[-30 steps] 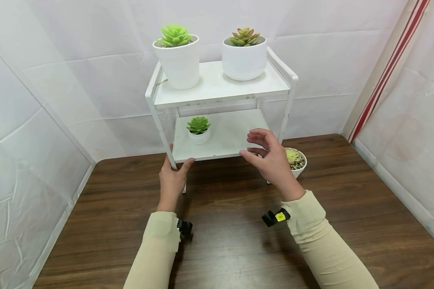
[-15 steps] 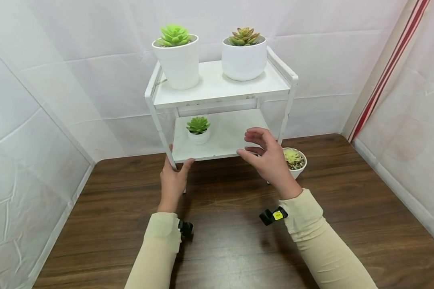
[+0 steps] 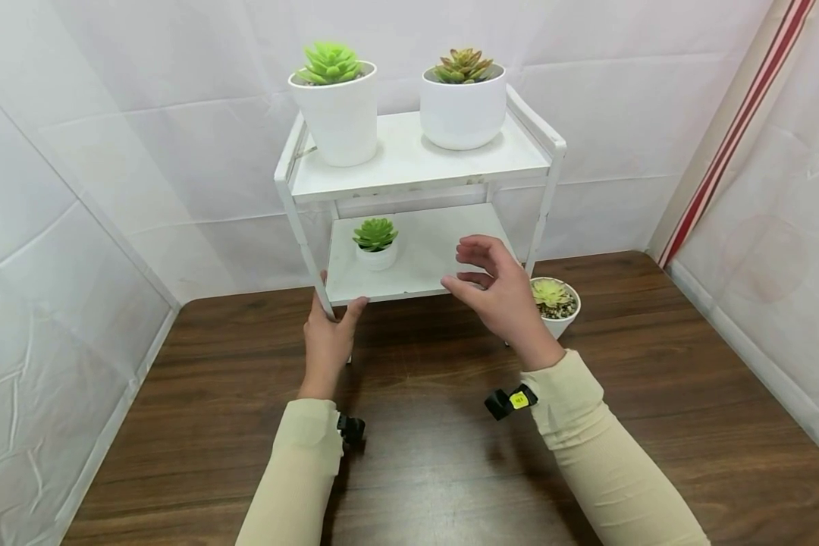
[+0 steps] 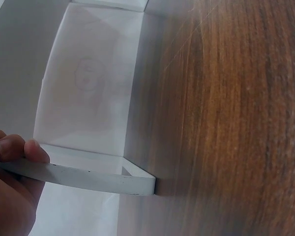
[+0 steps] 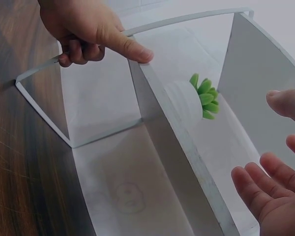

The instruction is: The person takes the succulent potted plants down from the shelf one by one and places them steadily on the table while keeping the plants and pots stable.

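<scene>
A white two-tier shelf rack [image 3: 419, 182] stands on the wooden table. My left hand [image 3: 327, 345] grips its front left leg just under the lower tier, thumb against that tier's front edge; the right wrist view shows the fingers curled round the leg. In front of the lower tier's right part, my right hand [image 3: 501, 292] is held with fingers loosely bent and apart, nothing between them. On the lower tier, at left, sits a small green succulent [image 3: 375, 244] in a white pot. A pale yellow-green succulent [image 3: 554, 303] in a white pot stands on the table, partly behind the right hand.
Two larger white pots stand on the upper tier: a bright green succulent [image 3: 334, 114] at left and a reddish-green succulent [image 3: 462, 106] at right. White sheeting [image 3: 177, 152] hangs behind and at both sides of the table [image 3: 409, 425]. A red-striped strip [image 3: 730, 136] runs down the right corner.
My right hand has drifted slightly left and up, showing more of the potted succulent on the table. My left hand keeps its grip on the rack's leg; the pots have not moved.
</scene>
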Tool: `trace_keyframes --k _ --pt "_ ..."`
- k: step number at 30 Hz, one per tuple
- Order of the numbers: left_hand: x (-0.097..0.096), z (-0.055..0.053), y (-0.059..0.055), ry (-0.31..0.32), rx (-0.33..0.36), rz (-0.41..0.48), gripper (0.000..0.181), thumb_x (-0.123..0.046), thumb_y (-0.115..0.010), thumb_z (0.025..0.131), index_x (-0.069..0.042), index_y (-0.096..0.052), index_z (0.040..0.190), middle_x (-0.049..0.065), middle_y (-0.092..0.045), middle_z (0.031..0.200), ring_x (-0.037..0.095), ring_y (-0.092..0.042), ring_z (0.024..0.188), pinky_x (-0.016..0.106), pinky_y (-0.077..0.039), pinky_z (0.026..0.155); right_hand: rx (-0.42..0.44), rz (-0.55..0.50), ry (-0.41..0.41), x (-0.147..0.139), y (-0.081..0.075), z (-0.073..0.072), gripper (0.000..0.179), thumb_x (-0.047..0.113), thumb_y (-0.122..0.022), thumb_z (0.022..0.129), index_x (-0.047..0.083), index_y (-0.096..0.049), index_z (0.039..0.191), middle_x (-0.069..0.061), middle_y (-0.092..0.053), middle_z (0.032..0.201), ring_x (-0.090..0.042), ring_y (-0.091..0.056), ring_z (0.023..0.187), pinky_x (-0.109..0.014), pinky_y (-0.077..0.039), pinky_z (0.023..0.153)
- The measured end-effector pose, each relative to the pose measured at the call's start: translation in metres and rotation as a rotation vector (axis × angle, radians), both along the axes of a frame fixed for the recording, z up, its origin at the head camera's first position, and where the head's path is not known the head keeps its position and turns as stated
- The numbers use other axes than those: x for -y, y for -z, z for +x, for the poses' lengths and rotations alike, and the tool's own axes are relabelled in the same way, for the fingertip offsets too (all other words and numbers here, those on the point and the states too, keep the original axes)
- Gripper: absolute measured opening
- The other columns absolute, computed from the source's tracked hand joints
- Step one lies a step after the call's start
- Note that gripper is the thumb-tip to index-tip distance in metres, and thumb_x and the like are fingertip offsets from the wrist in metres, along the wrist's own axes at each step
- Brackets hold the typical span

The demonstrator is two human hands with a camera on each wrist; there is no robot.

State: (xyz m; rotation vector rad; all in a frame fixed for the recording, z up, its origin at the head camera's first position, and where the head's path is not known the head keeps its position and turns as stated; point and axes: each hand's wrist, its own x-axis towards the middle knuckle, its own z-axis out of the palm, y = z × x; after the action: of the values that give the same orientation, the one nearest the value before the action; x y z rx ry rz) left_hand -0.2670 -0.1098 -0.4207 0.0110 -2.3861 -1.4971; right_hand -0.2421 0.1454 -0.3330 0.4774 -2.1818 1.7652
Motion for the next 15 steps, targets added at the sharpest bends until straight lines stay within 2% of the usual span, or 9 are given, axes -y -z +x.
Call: trace_keyframes --k 4,12,15 --pt "0.0 0.0 0.0 0.0 0.01 0.007 0.089 -0.065 -0.06 0.084 -0.032 -0.017 0.155 0.007 -0.05 0.077 0.022 -0.047 0.065 0.037 -0.044 0.073 -0.002 0.006 -0.002 0.003 -0.006 0.002 0.054 0.004 -0.074 0.083 0.0 -0.049 0.13 -0.022 -0.053 0.131 -0.034 -0.054 0.123 -0.045 -0.049 0.097" --pt "0.001 -0.001 0.0 0.005 0.016 0.018 0.089 -0.064 -0.061 0.084 -0.033 -0.017 0.155 0.012 -0.054 0.085 0.026 -0.051 0.072 0.041 -0.046 0.081 -0.021 0.018 -0.007 0.003 0.007 -0.014 0.055 0.016 -0.077 0.084 0.006 -0.051 0.131 -0.018 -0.054 0.134 -0.026 -0.055 0.123 -0.036 -0.051 0.096" --pt "0.001 0.0 0.0 0.006 0.015 0.013 0.089 -0.064 -0.061 0.084 -0.034 -0.017 0.155 0.01 -0.054 0.081 0.024 -0.051 0.068 0.04 -0.046 0.077 -0.024 0.01 -0.016 0.004 0.008 -0.016 0.055 0.017 -0.077 0.084 0.005 -0.05 0.131 -0.018 -0.054 0.134 -0.026 -0.055 0.123 -0.034 -0.05 0.097"
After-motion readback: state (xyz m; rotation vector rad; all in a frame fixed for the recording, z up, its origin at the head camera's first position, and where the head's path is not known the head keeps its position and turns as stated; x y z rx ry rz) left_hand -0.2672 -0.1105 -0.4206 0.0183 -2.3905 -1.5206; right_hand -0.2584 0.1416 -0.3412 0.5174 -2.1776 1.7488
